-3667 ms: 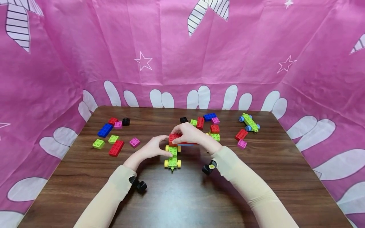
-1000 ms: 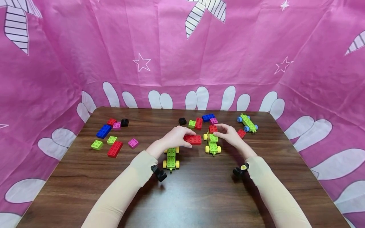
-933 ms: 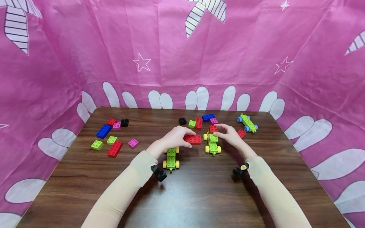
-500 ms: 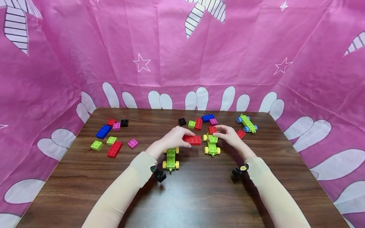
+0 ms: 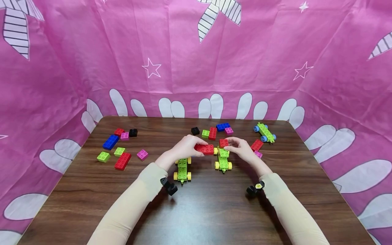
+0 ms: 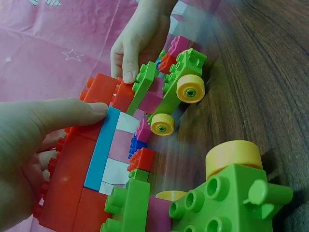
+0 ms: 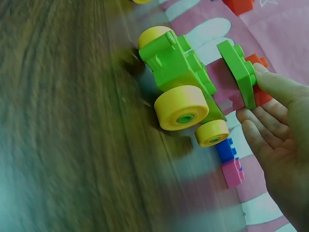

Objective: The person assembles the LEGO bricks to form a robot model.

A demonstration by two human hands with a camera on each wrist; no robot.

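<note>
At the middle of the dark brown wooden table [image 5: 199,211], my left hand [image 5: 185,146] pinches a long red studded plastic beam [image 5: 204,149], thumb and fingers parted only by its width. A flat blue plastic bar [image 6: 102,150] lies under the beam. The beam tops a stack on a lime-green plastic chassis with yellow wheels [image 5: 182,173]. My right hand [image 5: 242,150] pinches a small red square plastic brick [image 5: 224,143], thumb and fingers closed to its width. It tops a second lime-green plastic chassis [image 5: 223,164], with a lime-green brick [image 7: 241,72] and a pink brick [image 7: 222,79] between. I cannot tell whether the beam's end touches this stack.

Handling: expect light, stiff, sturdy parts with smooth sides that may slip under the fingertips. Stud joints are the likely weak point; a stack may part if levered from the top. Hold the beam across its long sides and the square brick by opposite faces; steady each chassis low down.

Surroundings: a black brick [image 5: 195,130] and a blue rectangular brick [image 5: 223,127] lie beyond the hands. A red oblong brick [image 5: 257,145] lies near my right hand and limits outward travel. A lime-green chassis with blue wheels [image 5: 265,132] stands farther off.
</note>
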